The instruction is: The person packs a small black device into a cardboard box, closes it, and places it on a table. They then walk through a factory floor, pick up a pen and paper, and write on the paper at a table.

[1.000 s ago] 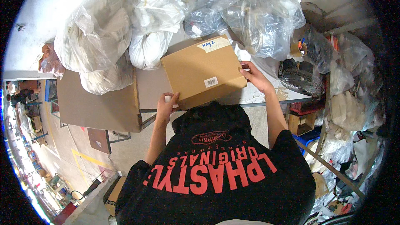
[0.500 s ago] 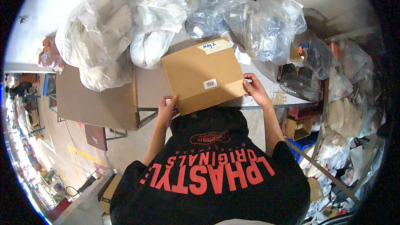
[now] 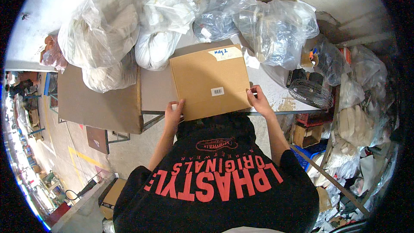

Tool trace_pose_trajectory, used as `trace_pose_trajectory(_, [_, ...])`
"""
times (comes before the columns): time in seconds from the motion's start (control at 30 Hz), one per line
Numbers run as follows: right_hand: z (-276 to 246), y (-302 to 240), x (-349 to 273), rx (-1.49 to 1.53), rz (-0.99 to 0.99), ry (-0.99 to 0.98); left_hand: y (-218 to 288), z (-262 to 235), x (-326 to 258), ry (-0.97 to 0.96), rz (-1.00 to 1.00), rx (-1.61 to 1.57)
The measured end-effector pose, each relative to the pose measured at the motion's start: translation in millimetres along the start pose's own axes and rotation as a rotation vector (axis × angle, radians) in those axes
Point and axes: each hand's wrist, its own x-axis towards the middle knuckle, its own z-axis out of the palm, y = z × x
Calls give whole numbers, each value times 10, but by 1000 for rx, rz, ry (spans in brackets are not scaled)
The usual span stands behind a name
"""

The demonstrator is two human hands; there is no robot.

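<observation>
A closed brown cardboard box (image 3: 209,80) with a small white barcode sticker and a white label strip on its far edge lies on the grey table (image 3: 276,90) in front of me. My left hand (image 3: 174,114) grips the box's near left corner. At the near right corner, my right hand (image 3: 258,100) holds the edge with the fingers curled on top. My black shirt with red lettering fills the lower part of the view.
Several clear plastic bags (image 3: 276,30) stuffed with white goods are piled along the table's far side. A flat brown cardboard sheet (image 3: 97,103) lies to the left. A black fan (image 3: 309,92) stands at the right, beside cluttered shelves (image 3: 345,121).
The box has turned and slid slightly toward me, squaring up with the table edge. Both hands stayed on its near corners.
</observation>
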Motion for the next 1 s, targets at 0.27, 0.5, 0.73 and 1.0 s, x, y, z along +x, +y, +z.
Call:
trace_pose_trajectory(0.27, [113, 262, 80, 128, 9, 133, -143, -30, 86, -14, 74, 0])
trace_pose_trajectory(0.5, [131, 334, -52, 376, 28, 128, -227, -130, 18, -145, 118, -142])
trace_pose_trajectory(0.73, [140, 331, -74, 290, 100, 120, -222, -154, 17, -156, 59, -120])
trace_pose_trajectory(1.0, [198, 304, -97, 389, 49, 217, -172, -137, 21, -164, 62, -139])
